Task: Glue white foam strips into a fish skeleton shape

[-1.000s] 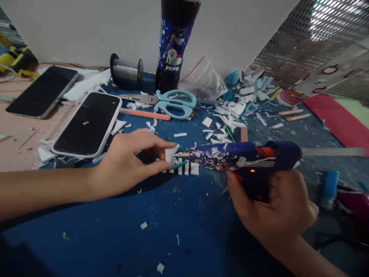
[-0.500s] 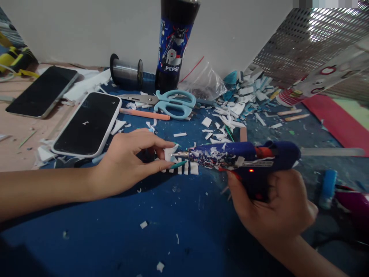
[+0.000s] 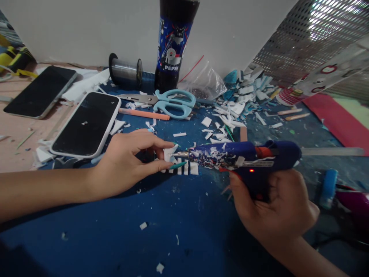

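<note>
Between thumb and fingertips, my left hand (image 3: 132, 154) pinches a small white piece (image 3: 169, 154), perhaps foam or paper. My right hand (image 3: 276, 204) is wrapped round the grip of a dark blue hot glue gun (image 3: 223, 154), whose barrel is crusted with white scraps. Its red light glows, and a clear glue stick (image 3: 331, 151) sticks out of the back. The metal nozzle (image 3: 181, 154) points left and meets the white piece, or lies just in front of it. Beneath my left fingertips lie several white strips (image 3: 193, 168) on the blue table, partly covered.
Light blue scissors (image 3: 175, 104) and an orange pen (image 3: 144, 114) lie behind my left hand. Two phones (image 3: 86, 125) are at the left. A Pepsi bottle (image 3: 173, 50) and a wire spool (image 3: 126, 72) stand at the back. White and blue scraps (image 3: 245, 94) are heaped behind the glue gun.
Almost nothing differs. Both hands, the glue gun and the white piece keep nearly the same places; the view has shifted very slightly.
</note>
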A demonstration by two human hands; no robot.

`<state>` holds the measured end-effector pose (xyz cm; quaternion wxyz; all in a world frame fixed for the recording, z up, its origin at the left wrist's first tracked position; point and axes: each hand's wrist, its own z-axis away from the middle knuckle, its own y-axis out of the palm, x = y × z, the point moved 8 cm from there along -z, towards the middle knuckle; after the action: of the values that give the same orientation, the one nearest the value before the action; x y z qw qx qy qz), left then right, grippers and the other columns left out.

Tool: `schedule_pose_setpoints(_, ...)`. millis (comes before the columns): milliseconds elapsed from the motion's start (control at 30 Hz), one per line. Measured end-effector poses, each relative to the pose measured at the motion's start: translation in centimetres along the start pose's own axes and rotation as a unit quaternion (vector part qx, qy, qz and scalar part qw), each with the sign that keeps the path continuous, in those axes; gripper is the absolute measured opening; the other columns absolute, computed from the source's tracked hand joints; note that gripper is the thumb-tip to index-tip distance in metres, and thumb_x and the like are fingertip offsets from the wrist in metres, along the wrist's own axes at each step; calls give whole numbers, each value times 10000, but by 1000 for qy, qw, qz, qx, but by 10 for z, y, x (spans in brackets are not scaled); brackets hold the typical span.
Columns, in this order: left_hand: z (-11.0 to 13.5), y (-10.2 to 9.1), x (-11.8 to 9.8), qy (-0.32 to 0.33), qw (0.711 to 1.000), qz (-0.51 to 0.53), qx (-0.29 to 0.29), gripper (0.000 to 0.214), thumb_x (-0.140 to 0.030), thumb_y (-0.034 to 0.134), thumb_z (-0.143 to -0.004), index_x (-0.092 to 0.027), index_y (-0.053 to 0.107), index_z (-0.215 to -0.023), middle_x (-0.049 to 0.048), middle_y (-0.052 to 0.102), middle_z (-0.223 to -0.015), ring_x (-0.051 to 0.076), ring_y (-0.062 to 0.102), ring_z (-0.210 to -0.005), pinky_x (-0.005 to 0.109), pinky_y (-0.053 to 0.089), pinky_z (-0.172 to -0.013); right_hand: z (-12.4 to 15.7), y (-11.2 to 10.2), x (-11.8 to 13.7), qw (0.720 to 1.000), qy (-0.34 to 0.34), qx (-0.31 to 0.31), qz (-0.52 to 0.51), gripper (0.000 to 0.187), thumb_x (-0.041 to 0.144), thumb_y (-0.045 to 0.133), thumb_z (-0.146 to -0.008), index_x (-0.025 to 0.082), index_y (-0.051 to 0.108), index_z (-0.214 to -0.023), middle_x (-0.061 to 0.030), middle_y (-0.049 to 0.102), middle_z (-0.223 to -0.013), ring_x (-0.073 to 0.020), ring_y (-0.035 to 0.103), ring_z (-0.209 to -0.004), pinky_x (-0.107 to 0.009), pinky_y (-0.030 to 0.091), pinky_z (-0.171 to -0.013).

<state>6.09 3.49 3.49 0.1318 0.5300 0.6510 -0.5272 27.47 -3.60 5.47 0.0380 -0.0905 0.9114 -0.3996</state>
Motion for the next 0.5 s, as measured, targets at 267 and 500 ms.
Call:
schedule_pose_setpoints(267, 0, 0, -1, 3, 1000, -16, 3, 136, -196, 743, -773, -198, 719, -907, -19, 708, -695, 103, 652, -630, 181, 549, -582, -1, -4, 2, 1000, -8, -22, -2, 207, 316, 701, -740, 232, 571, -879, 40, 609, -539, -141, 542, -384, -239, 365, -374)
schedule_pose_setpoints(500, 0, 0, -4, 17, 1000, -14, 4, 133, -179, 748, -768, -182, 711, -896, -13, 703, -689, 94, 652, -639, 166, 561, -599, -1, -3, 4, 999, 0, -24, 23, 189, 331, 693, -753, 246, 567, -865, 36, 644, -566, -151, 583, -398, -243, 399, -377)
